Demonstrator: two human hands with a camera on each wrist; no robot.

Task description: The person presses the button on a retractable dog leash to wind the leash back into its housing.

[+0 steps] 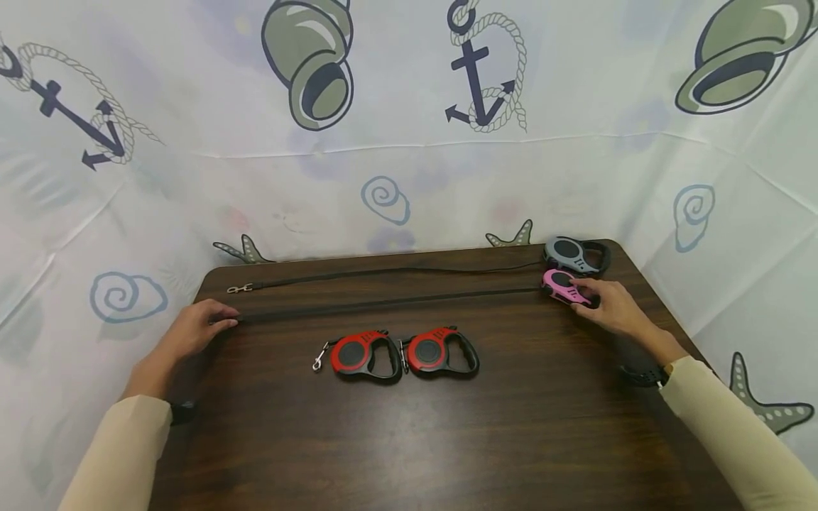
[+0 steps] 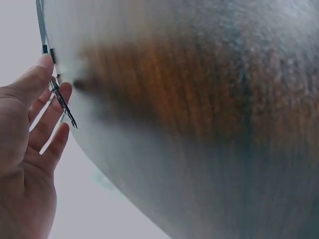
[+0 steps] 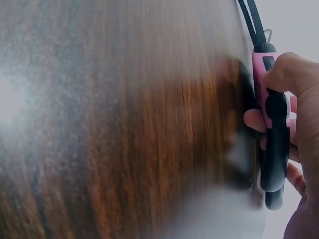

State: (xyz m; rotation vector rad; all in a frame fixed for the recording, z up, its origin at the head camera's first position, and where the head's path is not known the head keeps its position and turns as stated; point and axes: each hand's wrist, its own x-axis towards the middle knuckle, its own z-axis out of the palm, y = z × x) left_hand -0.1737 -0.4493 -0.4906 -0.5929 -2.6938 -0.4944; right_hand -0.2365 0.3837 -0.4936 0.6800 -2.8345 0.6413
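Note:
On the table's right side my right hand (image 1: pixel 610 304) grips a pink retractable dog leash (image 1: pixel 562 285). Its thumb lies on the pink casing (image 3: pixel 259 64) in the right wrist view, and fingers wrap behind. A black strap (image 1: pixel 396 301) runs taut from that leash across the table to my left hand (image 1: pixel 203 328). Thumb and fingers pinch the strap's end there, and its metal clip (image 2: pixel 61 102) hangs beside the fingers in the left wrist view. Just behind the pink leash lies a grey retractable leash (image 1: pixel 567 250), its strap (image 1: pixel 396 270) stretched leftward to a metal clip (image 1: pixel 240 289).
Two red-and-black retractable leashes, the left one (image 1: pixel 353 353) and the right one (image 1: pixel 427 351), lie side by side mid-table. A patterned cloth (image 1: pixel 409 85) rises behind and around the dark wooden table (image 1: pixel 396 454). The table's back edge runs close behind the grey leash.

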